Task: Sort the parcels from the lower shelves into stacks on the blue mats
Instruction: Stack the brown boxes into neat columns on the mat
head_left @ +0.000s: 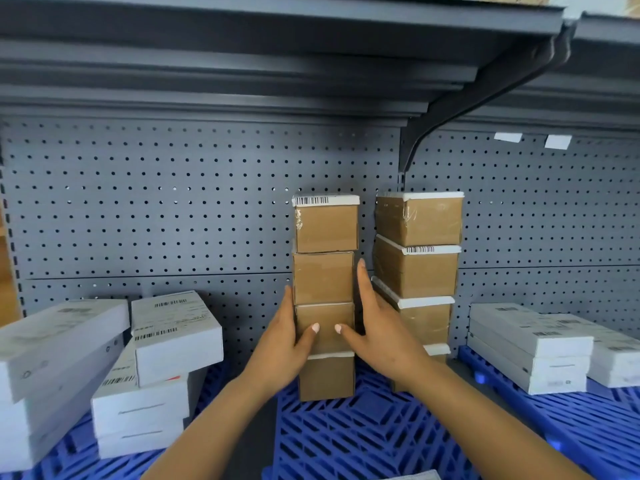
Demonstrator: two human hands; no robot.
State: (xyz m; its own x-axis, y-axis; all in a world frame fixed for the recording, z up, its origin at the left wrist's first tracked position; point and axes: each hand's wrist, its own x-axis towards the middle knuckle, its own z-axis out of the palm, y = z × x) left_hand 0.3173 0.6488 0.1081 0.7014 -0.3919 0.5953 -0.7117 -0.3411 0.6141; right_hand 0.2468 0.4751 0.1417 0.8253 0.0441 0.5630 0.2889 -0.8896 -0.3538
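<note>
Two tall stacks of small brown parcels stand on the middle blue mat (363, 441) against the pegboard. My left hand (287, 344) and my right hand (372, 327) press flat on either side of the left brown stack (323, 278), thumbs on the front of its third parcel from the top. The fingers are straight and hold the column between them. Just right of my right hand, the right brown stack (417, 271) stands with its parcels slightly offset.
White flat boxes (162, 362) lie in leaning piles on the left blue mat (76, 455). More white boxes (530, 348) sit stacked on the right blue mat (588, 424). A grey shelf (277, 46) with a bracket overhangs above.
</note>
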